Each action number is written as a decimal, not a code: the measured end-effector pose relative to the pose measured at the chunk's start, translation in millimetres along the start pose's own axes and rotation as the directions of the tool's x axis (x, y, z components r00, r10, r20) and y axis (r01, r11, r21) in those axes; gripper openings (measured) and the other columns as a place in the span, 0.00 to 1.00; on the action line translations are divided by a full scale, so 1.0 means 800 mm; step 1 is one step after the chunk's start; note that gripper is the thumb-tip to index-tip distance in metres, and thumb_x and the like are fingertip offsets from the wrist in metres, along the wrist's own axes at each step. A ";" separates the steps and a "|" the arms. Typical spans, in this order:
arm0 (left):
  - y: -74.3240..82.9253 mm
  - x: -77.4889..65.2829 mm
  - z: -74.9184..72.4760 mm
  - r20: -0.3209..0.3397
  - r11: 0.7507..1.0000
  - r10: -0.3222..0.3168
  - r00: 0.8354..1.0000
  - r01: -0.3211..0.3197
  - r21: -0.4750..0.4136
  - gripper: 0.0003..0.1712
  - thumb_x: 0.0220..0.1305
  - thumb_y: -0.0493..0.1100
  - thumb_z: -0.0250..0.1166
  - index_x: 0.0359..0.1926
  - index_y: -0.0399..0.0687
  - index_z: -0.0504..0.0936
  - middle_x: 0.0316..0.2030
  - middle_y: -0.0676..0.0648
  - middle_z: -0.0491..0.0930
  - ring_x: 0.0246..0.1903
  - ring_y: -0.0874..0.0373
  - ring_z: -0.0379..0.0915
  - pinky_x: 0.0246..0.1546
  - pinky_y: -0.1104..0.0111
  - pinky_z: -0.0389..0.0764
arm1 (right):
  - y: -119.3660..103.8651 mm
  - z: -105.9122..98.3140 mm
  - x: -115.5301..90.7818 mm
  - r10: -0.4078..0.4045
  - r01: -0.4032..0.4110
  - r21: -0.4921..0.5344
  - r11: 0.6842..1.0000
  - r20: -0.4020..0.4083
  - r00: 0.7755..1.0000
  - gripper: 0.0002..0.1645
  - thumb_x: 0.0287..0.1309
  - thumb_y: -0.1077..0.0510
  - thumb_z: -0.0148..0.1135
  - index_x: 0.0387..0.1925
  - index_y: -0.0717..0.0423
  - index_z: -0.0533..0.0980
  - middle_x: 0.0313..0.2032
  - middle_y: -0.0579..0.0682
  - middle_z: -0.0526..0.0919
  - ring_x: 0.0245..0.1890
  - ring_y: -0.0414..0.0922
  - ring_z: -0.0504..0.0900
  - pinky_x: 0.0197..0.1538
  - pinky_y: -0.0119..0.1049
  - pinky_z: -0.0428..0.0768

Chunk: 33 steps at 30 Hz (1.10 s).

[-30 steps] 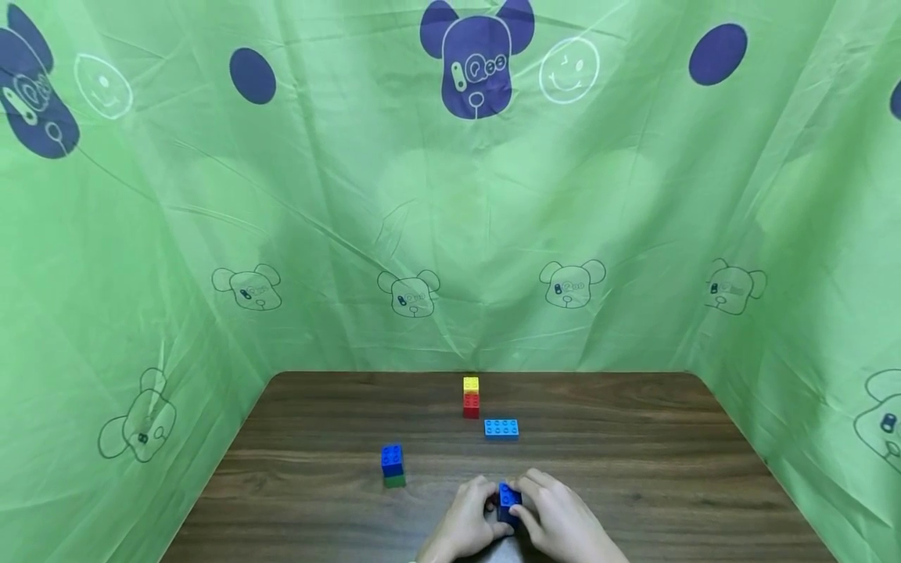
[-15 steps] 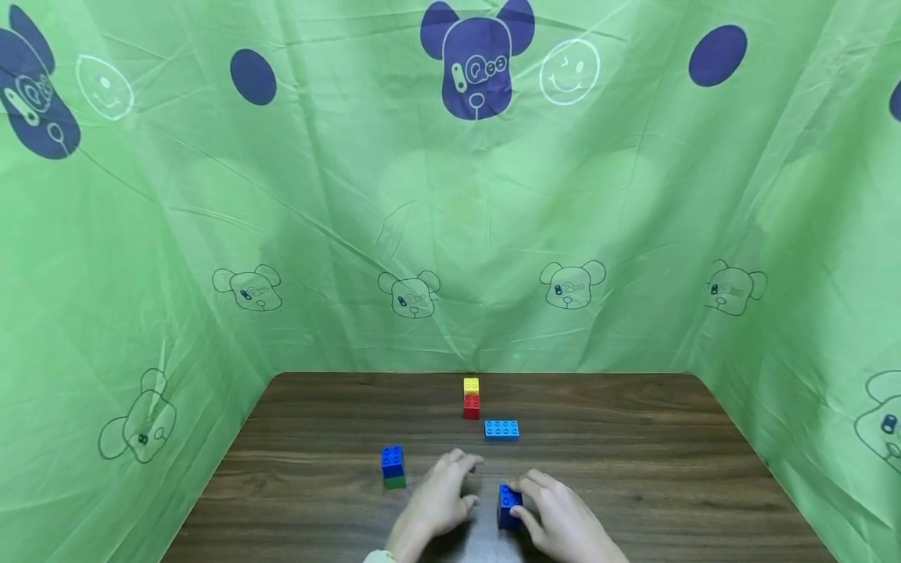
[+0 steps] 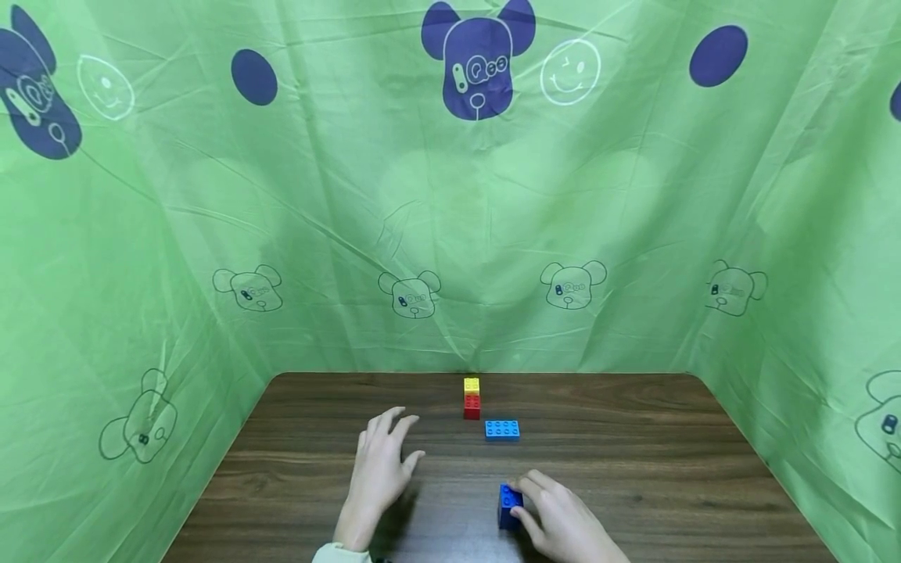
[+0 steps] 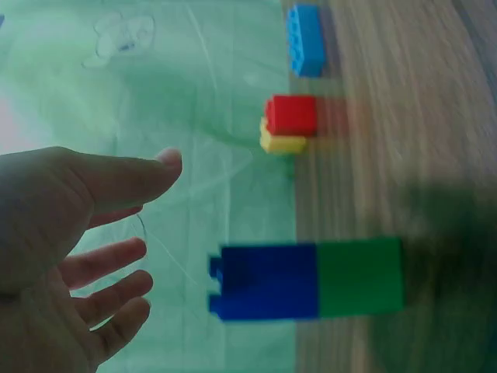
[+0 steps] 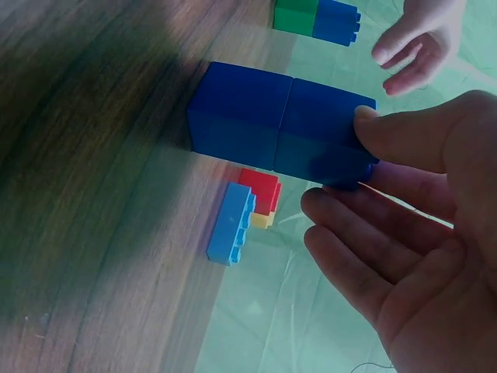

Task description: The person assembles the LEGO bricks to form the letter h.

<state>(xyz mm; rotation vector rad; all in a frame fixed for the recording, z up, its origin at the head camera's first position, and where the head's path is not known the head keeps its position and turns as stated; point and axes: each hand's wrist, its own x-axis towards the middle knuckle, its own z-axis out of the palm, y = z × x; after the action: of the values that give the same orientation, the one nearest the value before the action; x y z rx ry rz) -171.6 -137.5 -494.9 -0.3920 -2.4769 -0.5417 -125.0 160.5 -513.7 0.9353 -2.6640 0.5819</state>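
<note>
My right hand (image 3: 559,512) pinches the upper part of a stack of two dark blue toy bricks (image 3: 508,514) near the table's front. Thumb and fingers lie on the upper blue brick (image 5: 330,128); the lower blue brick (image 5: 237,113) stands beneath it on the table. Farther left, my left hand (image 3: 380,469) hovers with fingers spread and holds nothing. It covers another stack in the head view. The left wrist view shows that stack in front of the hand: a dark blue brick (image 4: 272,281) on top of a green brick (image 4: 361,277).
A light blue eight-stud brick (image 3: 502,431) lies on the wooden table (image 3: 633,446) beyond my right hand. Behind it, slightly left, are a red brick (image 3: 472,407) and a yellow brick (image 3: 471,385). Green printed cloth (image 3: 486,203) encloses the table's back and sides.
My left hand has let go of the dark blue stack and moved left and away from me, over to the blue-and-green stack. My right hand keeps its pinch in place.
</note>
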 end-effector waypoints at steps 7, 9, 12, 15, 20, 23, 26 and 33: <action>-0.028 -0.014 -0.002 0.122 0.984 -0.167 0.978 0.173 -0.033 0.35 0.48 0.42 0.82 0.59 0.47 0.81 0.59 0.36 0.75 0.54 0.37 0.73 0.50 0.44 0.76 | -0.003 0.001 -0.001 -0.023 0.023 -0.001 1.000 -0.024 0.999 0.12 0.60 0.57 0.71 0.44 0.55 0.81 0.39 0.41 0.81 0.38 0.36 0.81 0.40 0.34 0.83; -0.032 -0.018 -0.003 0.154 0.975 -0.205 0.967 0.215 -0.054 0.36 0.50 0.45 0.81 0.61 0.47 0.80 0.58 0.37 0.76 0.53 0.38 0.74 0.51 0.44 0.76 | -0.003 0.002 -0.002 -0.028 0.027 -0.015 1.000 -0.036 0.999 0.12 0.59 0.57 0.72 0.44 0.55 0.81 0.39 0.42 0.81 0.38 0.36 0.81 0.40 0.34 0.84; -0.035 -0.021 -0.003 0.204 0.961 -0.238 0.950 0.261 -0.094 0.36 0.52 0.49 0.80 0.61 0.48 0.80 0.55 0.40 0.78 0.52 0.41 0.76 0.51 0.45 0.77 | -0.003 0.001 -0.002 -0.017 0.016 -0.025 1.000 -0.026 1.000 0.13 0.59 0.57 0.72 0.44 0.55 0.81 0.39 0.42 0.81 0.38 0.36 0.81 0.40 0.34 0.84; -0.037 -0.024 -0.005 0.243 0.949 -0.254 0.936 0.290 -0.127 0.35 0.51 0.52 0.80 0.60 0.48 0.81 0.52 0.43 0.79 0.50 0.43 0.77 0.48 0.47 0.80 | -0.002 0.002 -0.001 -0.011 0.010 -0.037 0.999 -0.022 1.000 0.13 0.59 0.56 0.72 0.44 0.55 0.81 0.39 0.42 0.81 0.38 0.36 0.81 0.39 0.34 0.83; -0.040 -0.028 -0.004 0.272 0.940 -0.247 0.930 0.298 -0.165 0.30 0.48 0.47 0.82 0.53 0.47 0.83 0.47 0.46 0.82 0.46 0.49 0.81 0.43 0.52 0.82 | -0.002 0.003 -0.001 -0.017 0.016 -0.047 0.999 -0.032 0.999 0.13 0.59 0.56 0.72 0.44 0.54 0.81 0.38 0.41 0.81 0.37 0.35 0.80 0.38 0.32 0.83; -0.042 -0.031 -0.001 0.272 0.938 -0.239 0.932 0.294 -0.183 0.26 0.49 0.42 0.81 0.51 0.46 0.84 0.45 0.47 0.82 0.44 0.49 0.82 0.44 0.52 0.83 | -0.002 0.003 0.000 -0.014 0.014 -0.040 0.999 -0.019 1.000 0.13 0.60 0.56 0.72 0.44 0.54 0.80 0.38 0.41 0.81 0.36 0.34 0.80 0.38 0.32 0.83; -0.043 -0.035 0.001 0.261 0.934 -0.238 0.935 0.295 -0.203 0.24 0.50 0.36 0.80 0.50 0.46 0.85 0.45 0.47 0.83 0.45 0.48 0.82 0.46 0.51 0.83 | -0.002 0.001 0.001 -0.007 0.007 -0.026 1.000 0.007 1.000 0.12 0.61 0.55 0.71 0.45 0.54 0.80 0.39 0.42 0.81 0.37 0.35 0.81 0.38 0.33 0.83; -0.047 -0.037 0.007 0.209 0.936 -0.232 0.950 0.276 -0.219 0.23 0.50 0.34 0.79 0.49 0.47 0.85 0.43 0.49 0.84 0.46 0.51 0.83 0.47 0.53 0.83 | 0.002 -0.002 0.004 -0.031 0.031 -0.017 0.999 0.011 0.999 0.14 0.61 0.56 0.71 0.47 0.56 0.82 0.40 0.43 0.84 0.39 0.37 0.83 0.41 0.34 0.84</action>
<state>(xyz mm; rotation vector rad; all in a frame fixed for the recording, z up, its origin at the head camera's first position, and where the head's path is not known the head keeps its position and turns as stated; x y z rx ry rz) -164.8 -172.3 -527.1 -0.2206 -2.6612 -0.9659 -128.4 160.6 -511.4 0.9762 -2.6543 0.5471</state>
